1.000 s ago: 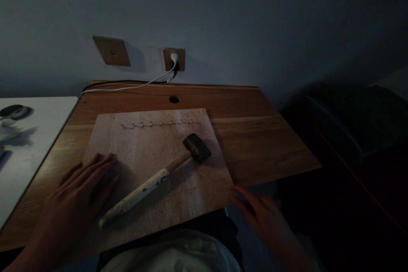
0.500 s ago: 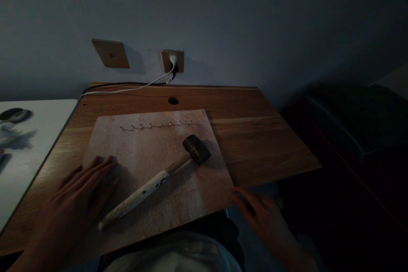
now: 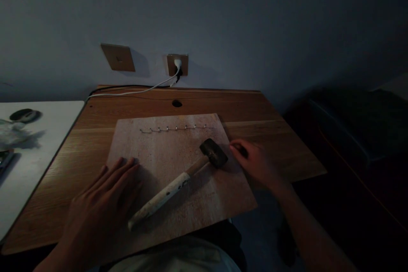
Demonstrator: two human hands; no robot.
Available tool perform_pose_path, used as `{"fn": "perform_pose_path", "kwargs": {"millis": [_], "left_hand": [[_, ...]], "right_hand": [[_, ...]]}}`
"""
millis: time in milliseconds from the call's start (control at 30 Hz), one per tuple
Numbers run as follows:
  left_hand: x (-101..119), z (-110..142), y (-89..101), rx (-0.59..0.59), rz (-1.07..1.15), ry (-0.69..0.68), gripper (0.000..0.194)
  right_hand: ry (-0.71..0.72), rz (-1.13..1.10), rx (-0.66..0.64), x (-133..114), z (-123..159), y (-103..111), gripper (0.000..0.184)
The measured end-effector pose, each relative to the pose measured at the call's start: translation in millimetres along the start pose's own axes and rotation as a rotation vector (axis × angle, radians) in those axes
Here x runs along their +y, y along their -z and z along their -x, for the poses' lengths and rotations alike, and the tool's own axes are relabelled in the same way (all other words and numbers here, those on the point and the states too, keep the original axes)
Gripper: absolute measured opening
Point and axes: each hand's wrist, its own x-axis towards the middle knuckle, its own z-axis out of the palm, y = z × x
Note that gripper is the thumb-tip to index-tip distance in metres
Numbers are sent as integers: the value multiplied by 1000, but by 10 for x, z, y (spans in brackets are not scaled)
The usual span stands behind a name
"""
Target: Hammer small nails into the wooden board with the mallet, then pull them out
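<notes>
A thin wooden board (image 3: 178,159) lies on the wooden table, overhanging its front edge. Several small nails (image 3: 177,128) stand in a row along its far side, each with a thin shadow. Diagonally across the board rests a mallet (image 3: 170,189) with a dark block head and a pale, worn handle; neither hand touches it. My left hand (image 3: 105,197) lies flat on the board's left part, fingers stretched out. Beside the board's right edge, near the mallet head, my right hand (image 3: 255,163) has its fingers curled into a pinch; what they hold, if anything, is hidden.
The wooden table (image 3: 274,136) has a round cable hole (image 3: 177,103) near the wall. White and black cords run to a wall socket (image 3: 177,64). On the left, a white table (image 3: 57,123) carries a dark round object (image 3: 24,114) and crumpled clear plastic (image 3: 12,131).
My right hand has moved from the board's near right corner up along its right edge. Board, mallet and left hand have shifted right on the table.
</notes>
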Motion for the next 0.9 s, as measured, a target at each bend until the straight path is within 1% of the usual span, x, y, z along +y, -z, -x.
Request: {"fn": "perform_pose_path", "kwargs": {"millis": [67,133,200,267,333,400,433,500,567,667,767,900], "left_hand": [[72,-59,-19,12,-4,-25,42],[119,-158,10,4,-15,-34,41],[125,-307,71,-27,-36,-21,38],[85,-511,125,-33,-61,1,35],[11,-760,138,10,-62,10,34],[-78,-1029,101,22,-6,-33,34],[-122,-1160,70,26,27,-57,34],[-205,-1388,-2,-8,85,-118,35],[-274,-1550,-63,-41,142,-143,35],[-357,-1662,-117,-85,192,-144,34],[-420,-1677,-131,-104,204,-155,33],[-471,-1686,-115,-127,169,-170,30]], "right_hand": [[17,34,-31,-21,-389,-3,19],[39,77,-70,-38,-735,-26,17],[65,129,-123,-50,-993,-67,16],[79,191,-179,-59,-1144,-117,23],[78,255,-227,-69,-1200,-163,33],[72,308,-262,-84,-1200,-188,36],[72,328,-274,-94,-1192,-190,35],[81,350,-285,-121,-1174,-173,27],[105,347,-281,-161,-1163,-140,20],[169,295,-271,-242,-1158,-100,17],[219,232,-285,-323,-1165,-101,15],[222,193,-291,-380,-1192,-128,14]]}}
